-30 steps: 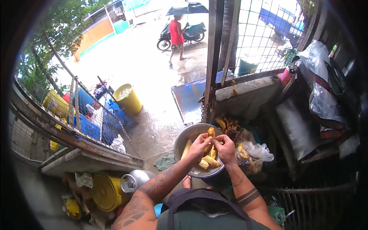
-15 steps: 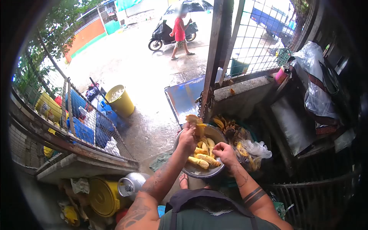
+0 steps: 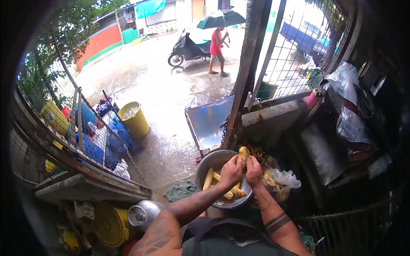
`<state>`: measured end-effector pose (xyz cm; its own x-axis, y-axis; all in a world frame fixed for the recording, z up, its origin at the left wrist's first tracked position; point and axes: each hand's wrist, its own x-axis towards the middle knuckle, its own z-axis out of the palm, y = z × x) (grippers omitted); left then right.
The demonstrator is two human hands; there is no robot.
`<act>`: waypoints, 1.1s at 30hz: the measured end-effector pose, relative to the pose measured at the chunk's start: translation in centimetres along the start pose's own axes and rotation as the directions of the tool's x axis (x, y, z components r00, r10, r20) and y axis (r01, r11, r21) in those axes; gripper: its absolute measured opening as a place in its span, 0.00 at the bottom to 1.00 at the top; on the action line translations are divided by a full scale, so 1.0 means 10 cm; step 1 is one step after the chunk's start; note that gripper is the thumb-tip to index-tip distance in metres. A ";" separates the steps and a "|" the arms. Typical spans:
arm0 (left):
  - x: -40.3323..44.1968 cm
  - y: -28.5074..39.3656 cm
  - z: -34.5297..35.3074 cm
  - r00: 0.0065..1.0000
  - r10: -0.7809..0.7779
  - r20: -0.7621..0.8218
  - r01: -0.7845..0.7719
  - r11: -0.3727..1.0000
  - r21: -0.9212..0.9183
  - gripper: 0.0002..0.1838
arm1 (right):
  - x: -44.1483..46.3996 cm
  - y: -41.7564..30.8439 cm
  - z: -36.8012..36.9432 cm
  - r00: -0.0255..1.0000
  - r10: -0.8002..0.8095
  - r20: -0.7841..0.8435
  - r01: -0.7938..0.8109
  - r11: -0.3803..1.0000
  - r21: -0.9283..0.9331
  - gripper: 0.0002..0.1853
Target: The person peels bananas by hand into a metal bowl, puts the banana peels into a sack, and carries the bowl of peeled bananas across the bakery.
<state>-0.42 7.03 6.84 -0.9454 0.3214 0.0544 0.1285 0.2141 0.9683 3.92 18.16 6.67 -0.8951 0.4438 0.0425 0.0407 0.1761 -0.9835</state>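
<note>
A yellow banana (image 3: 244,154) is held upright between my two hands, above the far right rim of a round metal basin (image 3: 200,175). My left hand (image 3: 232,171) closes round its lower left side, and my right hand (image 3: 253,171) pinches it from the right. Several peeled bananas (image 3: 208,179) lie in the basin below my hands. Just right of the basin, banana peels and a clear plastic bag (image 3: 288,178) are heaped together. My hands cover part of the banana and of the basin.
A green plastic bag (image 3: 180,190) lies left of the basin. Beyond are a yellow bucket (image 3: 133,120), a blue-grey panel (image 3: 211,121) and a wire fence. A gas cylinder (image 3: 147,212) stands lower left. Outside, a person (image 3: 216,49) with an umbrella walks past a covered motorcycle (image 3: 188,48).
My left hand has come down from the basin's far left edge to meet my right hand, and both now hold a banana. The person outside has moved right.
</note>
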 end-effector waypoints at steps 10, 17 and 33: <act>0.20 -0.07 0.23 0.990 -0.059 0.131 0.090 0.964 -0.249 0.27 | 0.01 0.07 0.04 0.947 0.133 -0.293 0.012 0.896 0.445 0.15; 0.16 -0.13 0.17 0.976 -0.073 0.207 0.103 0.986 -0.134 0.26 | 0.01 0.33 0.07 0.886 0.045 -0.462 -0.129 0.980 -0.152 0.07; 0.24 -0.37 -0.10 0.870 -0.160 0.467 0.475 0.525 -0.706 0.10 | -0.04 0.47 0.10 0.993 0.116 0.036 -0.116 0.993 0.008 0.29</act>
<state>-3.48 6.13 3.65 -0.7031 0.6756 -0.2217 -0.5933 -0.3856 0.7066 4.02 17.89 1.86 -0.9000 0.4289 -0.0781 0.1406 0.1160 -0.9832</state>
